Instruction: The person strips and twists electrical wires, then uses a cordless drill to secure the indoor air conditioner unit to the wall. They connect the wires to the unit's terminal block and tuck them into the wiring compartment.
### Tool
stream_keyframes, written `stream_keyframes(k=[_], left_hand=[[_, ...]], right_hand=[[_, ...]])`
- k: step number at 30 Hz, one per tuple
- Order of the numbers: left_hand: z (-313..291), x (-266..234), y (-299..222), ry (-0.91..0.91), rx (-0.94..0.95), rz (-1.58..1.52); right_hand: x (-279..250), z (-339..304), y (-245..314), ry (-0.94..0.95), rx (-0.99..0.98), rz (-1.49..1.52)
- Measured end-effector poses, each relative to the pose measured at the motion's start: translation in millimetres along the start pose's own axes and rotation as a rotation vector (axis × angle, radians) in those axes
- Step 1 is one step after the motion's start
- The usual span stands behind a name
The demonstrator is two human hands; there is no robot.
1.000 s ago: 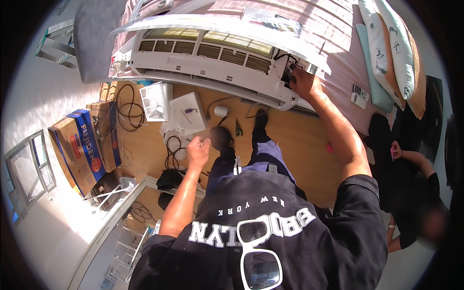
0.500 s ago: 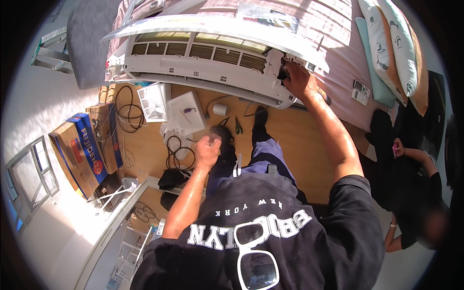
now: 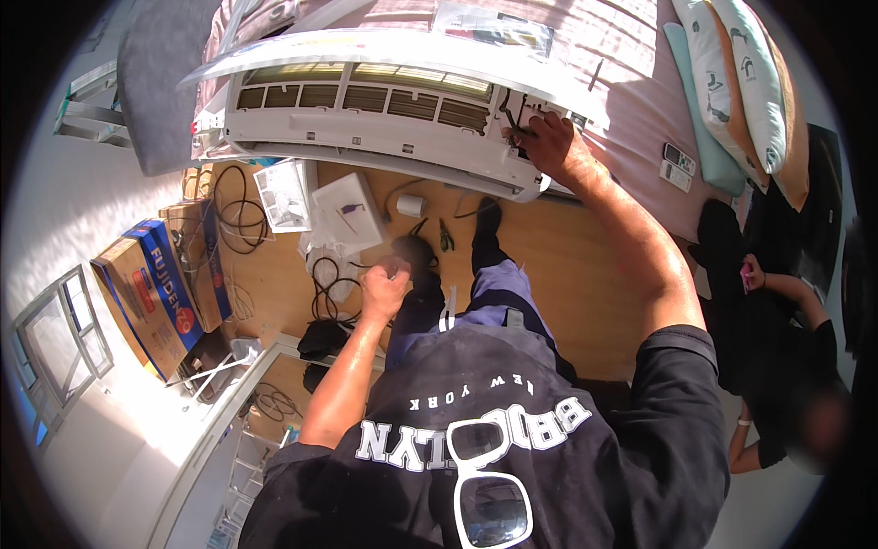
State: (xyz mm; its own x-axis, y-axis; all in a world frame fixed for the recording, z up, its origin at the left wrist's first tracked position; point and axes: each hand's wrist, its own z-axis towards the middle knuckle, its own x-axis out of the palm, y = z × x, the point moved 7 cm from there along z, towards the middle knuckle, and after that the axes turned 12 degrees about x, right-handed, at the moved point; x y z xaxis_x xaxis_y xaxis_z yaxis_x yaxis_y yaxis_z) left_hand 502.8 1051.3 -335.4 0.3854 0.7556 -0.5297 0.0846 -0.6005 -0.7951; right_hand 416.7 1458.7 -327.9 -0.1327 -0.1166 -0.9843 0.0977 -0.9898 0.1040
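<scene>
Since a second ago our left hand (image 3: 384, 285) has risen from hanging low to mid-air at waist height, still closed in a fist, while our right hand (image 3: 549, 145) has stayed at the right end of the white air-conditioner unit (image 3: 366, 123). The right grip is curled in among the dark wires (image 3: 514, 117) in the unit's open end compartment; the fingers touch them, but we cannot tell whether they are pinched. The left grip is fully closed, and whether something small sits inside it we cannot tell.

The unit stretches away to the left of the right grip, its front cover (image 3: 384, 50) lifted above the slotted grille. Just beyond that grip lies a pink bed (image 3: 631, 101), with a white remote control (image 3: 677, 166) to the right of it and pillows (image 3: 732, 82) further right.

Below the right grip, on the wooden floor (image 3: 567, 274), we see pliers (image 3: 445, 240) and a small white roll (image 3: 413, 205). Just above the left grip lies a white box (image 3: 347, 212), and beside that grip loops of black cable (image 3: 327, 285). Well to the left of it stand cardboard boxes (image 3: 151, 297) with blue and orange sides.

Far to the right of both grips, another person (image 3: 777, 348) in black sits on the floor.
</scene>
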Motion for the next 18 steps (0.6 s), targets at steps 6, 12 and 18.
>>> stream_keyframes(k=[6, 12, 18], left_hand=[[7, 3, -10, 0.032, 0.028, 0.031], [7, 6, -13, 0.028, 0.036, 0.016], [8, 24, -11, 0.089, 0.015, 0.055]], right_hand=[[7, 1, -21, 0.111, 0.050, 0.299], [-4, 7, 4, -0.145, -0.090, 0.231], [8, 13, 4, -0.108, -0.020, 0.219]])
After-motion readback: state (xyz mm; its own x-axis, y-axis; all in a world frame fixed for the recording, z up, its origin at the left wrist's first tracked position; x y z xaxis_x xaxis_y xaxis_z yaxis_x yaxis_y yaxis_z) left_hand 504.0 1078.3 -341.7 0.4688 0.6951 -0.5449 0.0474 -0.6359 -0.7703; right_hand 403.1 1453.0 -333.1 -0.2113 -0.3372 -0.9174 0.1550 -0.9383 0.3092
